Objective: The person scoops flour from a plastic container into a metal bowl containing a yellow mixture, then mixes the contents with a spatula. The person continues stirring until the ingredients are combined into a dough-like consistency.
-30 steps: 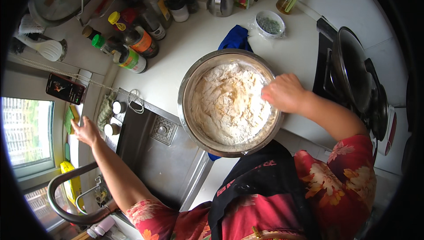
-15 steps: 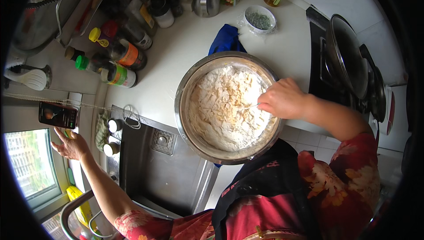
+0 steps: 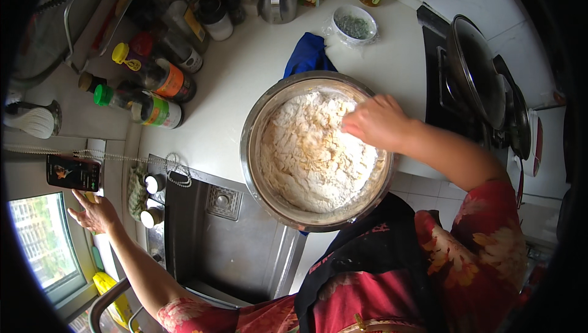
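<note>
A wide steel bowl (image 3: 250, 177) stands at the counter's edge beside the sink, holding crumbly, pale yellow-white flour (image 3: 294, 167). Over its right side, my right hand (image 3: 376, 123) is closed in a grip. What it grips is hidden now; half a second ago a thin metal utensil stuck out from the fingers into the flour. Far to the left, my left hand (image 3: 97, 211) reaches out with fingers apart and nothing visible in it. Its fingertips are just under a phone (image 3: 73, 172) propped up near the window; whether they touch it I cannot tell.
Several sauce bottles (image 3: 160, 109) line the left back. A blue cloth (image 3: 311, 55) lies behind the bowl, near a film-covered small bowl (image 3: 354, 25). The steel sink (image 3: 229, 253) is at front left, its faucet (image 3: 101, 302) below. A lidded pan (image 3: 478, 72) sits on the stove at right.
My right hand has moved a little up and left over the flour, and the utensil no longer shows. My left hand stays spread below the phone. The whole view has shifted slightly.
</note>
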Motion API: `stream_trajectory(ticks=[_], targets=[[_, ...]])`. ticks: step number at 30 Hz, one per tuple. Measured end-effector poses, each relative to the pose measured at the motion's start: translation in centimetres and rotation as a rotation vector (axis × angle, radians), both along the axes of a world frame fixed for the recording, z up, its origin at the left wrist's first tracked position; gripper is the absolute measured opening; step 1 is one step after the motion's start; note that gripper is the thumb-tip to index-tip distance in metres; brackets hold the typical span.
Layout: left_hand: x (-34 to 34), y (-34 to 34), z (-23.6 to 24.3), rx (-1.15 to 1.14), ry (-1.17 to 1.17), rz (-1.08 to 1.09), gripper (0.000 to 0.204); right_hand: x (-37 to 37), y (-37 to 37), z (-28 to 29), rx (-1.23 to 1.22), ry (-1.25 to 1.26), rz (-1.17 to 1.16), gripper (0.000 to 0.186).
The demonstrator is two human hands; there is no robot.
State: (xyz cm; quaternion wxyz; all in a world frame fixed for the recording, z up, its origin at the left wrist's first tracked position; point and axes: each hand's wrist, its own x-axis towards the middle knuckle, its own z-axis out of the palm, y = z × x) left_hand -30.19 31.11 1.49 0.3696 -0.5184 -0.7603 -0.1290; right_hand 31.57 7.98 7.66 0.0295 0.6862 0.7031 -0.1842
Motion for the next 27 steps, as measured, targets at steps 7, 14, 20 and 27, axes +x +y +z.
stream_trajectory(ticks=[7,14,20,27], targets=[[3.8,-1.1,1.4,-0.037,0.042,-0.077,0.070,1.9,-0.7,2.0,0.009,-0.044,-0.065,0.019],[1.9,0.5,1.0,0.152,-0.012,-0.094,0.062,1.2,-0.4,1.2,0.089,-0.005,-0.054,0.021],[1.9,0.5,0.0,0.183,-0.164,0.131,0.070,0.9,-1.6,1.6,0.018,-0.162,0.030,0.023],[5.1,-0.5,-1.2,0.173,-0.120,-0.102,0.070,-1.6,-1.7,1.3,-0.123,-0.006,0.149,0.018]])
